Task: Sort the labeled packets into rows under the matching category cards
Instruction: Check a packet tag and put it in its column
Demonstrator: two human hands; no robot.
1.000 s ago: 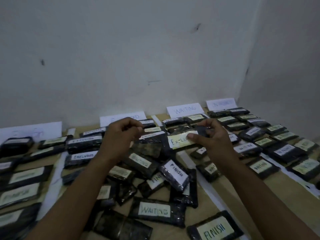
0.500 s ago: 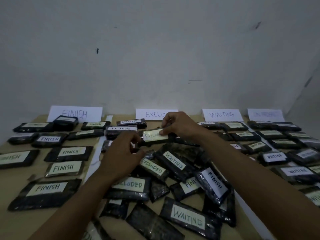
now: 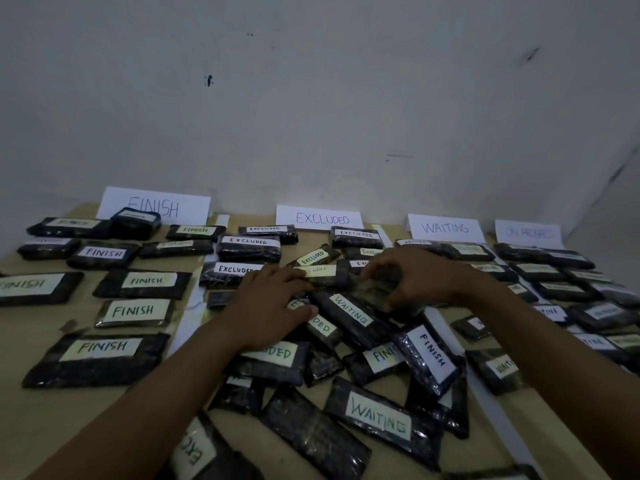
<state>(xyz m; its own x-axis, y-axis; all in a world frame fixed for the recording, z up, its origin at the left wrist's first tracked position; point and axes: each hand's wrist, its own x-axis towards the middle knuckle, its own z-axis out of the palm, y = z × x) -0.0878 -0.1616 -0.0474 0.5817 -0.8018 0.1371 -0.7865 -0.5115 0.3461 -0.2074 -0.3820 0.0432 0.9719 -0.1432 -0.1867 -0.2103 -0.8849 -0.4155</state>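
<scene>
White paper FINISH card [image 3: 154, 206] far left, dark plastic FINISH-labelled packets [image 3: 133, 311] in rows beneath. Left hand [image 3: 273, 306] spread flat on the unsorted central heap [image 3: 379, 419]. Right hand [image 3: 412, 275] grips a dark label-down packet [image 3: 375, 289], nearer than the white EXCLUDED card [image 3: 320, 218].

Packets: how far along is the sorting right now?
Done: rows lie under the FINISH card, EXCLUDED card, WAITING card and far right card. In hand: the right hand grips a dark packet, label hidden; the left hand lies flat on the pile. Left: that mixed pile in the middle, including a WAITING packet and a FINISH packet. Probably past halfway.
</scene>
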